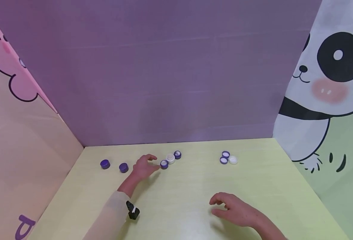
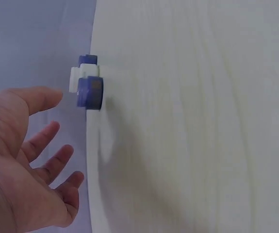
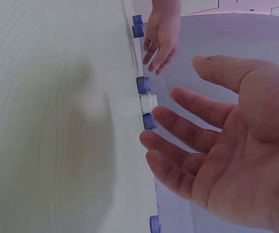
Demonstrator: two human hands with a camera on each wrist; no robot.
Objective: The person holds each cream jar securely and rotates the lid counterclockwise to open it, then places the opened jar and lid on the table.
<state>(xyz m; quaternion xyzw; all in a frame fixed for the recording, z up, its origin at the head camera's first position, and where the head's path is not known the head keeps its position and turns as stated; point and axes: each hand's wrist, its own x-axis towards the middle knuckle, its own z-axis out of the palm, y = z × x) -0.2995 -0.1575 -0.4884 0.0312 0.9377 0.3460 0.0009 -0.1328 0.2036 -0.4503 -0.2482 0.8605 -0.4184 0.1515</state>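
We see the left hand (image 1: 145, 167) over the far part of the table (image 1: 179, 206), fingers loosely bent and parted, holding nothing. Its thumb tip is just beside the near purple cap (image 1: 164, 164); the left wrist view shows us a gap between them. That cap ends a slanting row, with a white cap (image 1: 170, 158) in the middle and the far purple cap (image 1: 177, 154) beyond it. The right hand (image 1: 234, 210) hangs above the table nearer us, fingers relaxed, also gripping nothing. Left of the left hand we find two plain caps (image 1: 105, 164), set apart from each other; over to the right, two purple rings (image 1: 225, 154) and a white lid (image 1: 232, 160) form a close cluster.
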